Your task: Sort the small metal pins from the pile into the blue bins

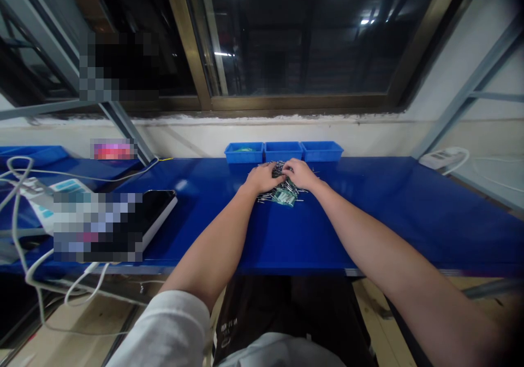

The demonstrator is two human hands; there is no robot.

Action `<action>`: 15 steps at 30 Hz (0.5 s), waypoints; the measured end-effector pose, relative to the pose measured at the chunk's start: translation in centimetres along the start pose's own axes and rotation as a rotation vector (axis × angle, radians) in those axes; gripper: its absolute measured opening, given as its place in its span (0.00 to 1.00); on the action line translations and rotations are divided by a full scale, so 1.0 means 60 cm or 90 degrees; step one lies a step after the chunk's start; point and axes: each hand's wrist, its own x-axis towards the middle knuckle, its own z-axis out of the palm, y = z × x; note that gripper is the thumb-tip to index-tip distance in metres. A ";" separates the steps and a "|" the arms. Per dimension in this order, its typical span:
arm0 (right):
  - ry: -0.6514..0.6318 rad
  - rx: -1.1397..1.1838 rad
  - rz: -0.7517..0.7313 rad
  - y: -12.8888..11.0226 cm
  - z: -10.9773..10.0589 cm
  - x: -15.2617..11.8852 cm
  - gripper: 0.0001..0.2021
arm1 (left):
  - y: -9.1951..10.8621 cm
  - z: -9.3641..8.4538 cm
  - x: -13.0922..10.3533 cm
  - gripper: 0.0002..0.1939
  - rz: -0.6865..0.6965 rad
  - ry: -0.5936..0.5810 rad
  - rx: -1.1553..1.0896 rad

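Note:
A pile of thin, shiny metal pins or rods (267,197) lies on the blue tabletop. A small clear-and-green packet or bundle (285,196) sits at its near edge. From the left, my left hand (262,179) rests on the pile, thumb stretched out and fingers apart. My right hand (302,174) is on the pile's right side with its fingers curled in close to my left thumb. Whatever is between those right fingertips is too small to make out.
Three blue bins, left (244,153), middle (283,151) and right (322,151), line the back edge; the left one holds something green. A thick dark-screened device (159,214) and white cables (30,280) lie left. A white power strip (440,158) lies at the right back.

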 end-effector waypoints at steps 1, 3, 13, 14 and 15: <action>0.001 0.001 -0.001 0.000 0.000 0.000 0.06 | 0.001 -0.001 0.000 0.35 -0.004 0.008 -0.002; -0.011 -0.002 0.008 -0.001 0.000 0.001 0.06 | 0.003 -0.002 -0.001 0.33 -0.003 0.010 -0.012; -0.084 -0.004 0.038 -0.002 -0.001 0.006 0.07 | -0.002 0.007 0.002 0.27 0.045 0.020 -0.054; -0.086 -0.004 0.039 -0.002 0.000 0.006 0.07 | -0.002 0.007 0.002 0.27 0.047 0.021 -0.055; -0.085 -0.003 0.037 -0.001 0.001 0.006 0.07 | -0.003 0.008 0.003 0.27 0.050 0.023 -0.057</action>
